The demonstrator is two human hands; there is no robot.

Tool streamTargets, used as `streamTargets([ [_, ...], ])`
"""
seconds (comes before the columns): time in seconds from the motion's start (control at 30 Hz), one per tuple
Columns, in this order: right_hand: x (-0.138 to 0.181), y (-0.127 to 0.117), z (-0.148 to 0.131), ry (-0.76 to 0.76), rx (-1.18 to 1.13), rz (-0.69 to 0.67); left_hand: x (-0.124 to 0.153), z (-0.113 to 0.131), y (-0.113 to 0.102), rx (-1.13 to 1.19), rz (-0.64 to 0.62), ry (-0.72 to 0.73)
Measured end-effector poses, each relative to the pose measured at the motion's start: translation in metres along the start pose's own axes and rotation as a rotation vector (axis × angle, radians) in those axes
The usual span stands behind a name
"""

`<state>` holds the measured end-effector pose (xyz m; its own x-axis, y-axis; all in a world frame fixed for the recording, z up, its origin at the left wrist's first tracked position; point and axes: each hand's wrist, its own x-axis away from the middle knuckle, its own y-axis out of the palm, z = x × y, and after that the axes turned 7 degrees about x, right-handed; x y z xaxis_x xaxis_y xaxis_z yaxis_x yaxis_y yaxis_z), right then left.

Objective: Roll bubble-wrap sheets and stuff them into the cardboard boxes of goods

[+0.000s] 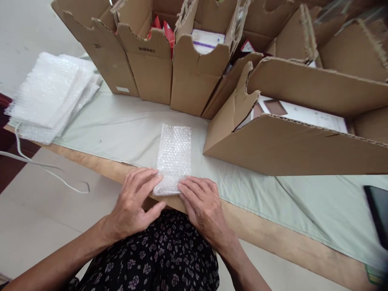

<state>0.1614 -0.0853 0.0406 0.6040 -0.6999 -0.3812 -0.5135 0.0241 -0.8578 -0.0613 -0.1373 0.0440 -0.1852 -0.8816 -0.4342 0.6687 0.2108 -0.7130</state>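
The bubble-wrap piece (175,151) lies flat on the worktop (257,228), mostly over a pale green cloth (130,129), its near end reaching the bare wooden edge. The left hand (133,202) is at the near left corner of the bubble-wrap piece, fingers extended and fingertips touching its margin, the thumb spread well away from them. The right hand (204,202) lies at the near right corner, fingers together and laid over the wrap; its thumb is mostly hidden, so I cannot tell whether it pinches the corner or only presses on it. A dark floral garment (151,258) shows on the near side of the bubble-wrap piece, below the worktop's edge.

To the right of the bubble-wrap piece, just beside it, stands the corner of a long open carton (291,149), which crowds that side; a white box (309,115) with brown panels lies inside. Beyond the bubble-wrap piece, a row of tall cartons (151,68) with cut-out fronts closes off the back, holding red packets (168,36) and white packs (207,40) with a purple stripe. Well to the left of it is a loose stack of bubble wrap (45,89), with a white cable (57,176) hanging in front. Far to the right of it, a dark flat device (377,214) is cut off by the picture's edge
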Motion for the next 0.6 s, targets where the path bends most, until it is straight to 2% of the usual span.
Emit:
streamTargets([
  [0.07, -0.003, -0.002, -0.001, 0.021, -0.088, 0.008, 0.002, 0.001, -0.002, 0.049, -0.028, 0.054],
  [0.17, -0.004, -0.006, -0.003, 0.093, -0.155, 0.009, 0.0, -0.001, -0.001, 0.114, -0.018, -0.005],
  [0.27, -0.003, -0.01, -0.006, 0.154, -0.047, 0.117, -0.007, -0.008, 0.002, 0.114, 0.014, -0.112],
  [0.33, -0.001, -0.011, -0.007, 0.123, 0.039, 0.174, -0.012, -0.014, 0.004, 0.072, 0.026, -0.143],
  [0.5, -0.008, 0.0, -0.007, -0.016, 0.149, -0.006, -0.018, -0.023, 0.006, -0.061, 0.036, -0.106],
  [0.6, -0.014, 0.006, -0.006, -0.008, 0.159, -0.019, -0.015, -0.02, 0.002, -0.051, 0.038, -0.058],
])
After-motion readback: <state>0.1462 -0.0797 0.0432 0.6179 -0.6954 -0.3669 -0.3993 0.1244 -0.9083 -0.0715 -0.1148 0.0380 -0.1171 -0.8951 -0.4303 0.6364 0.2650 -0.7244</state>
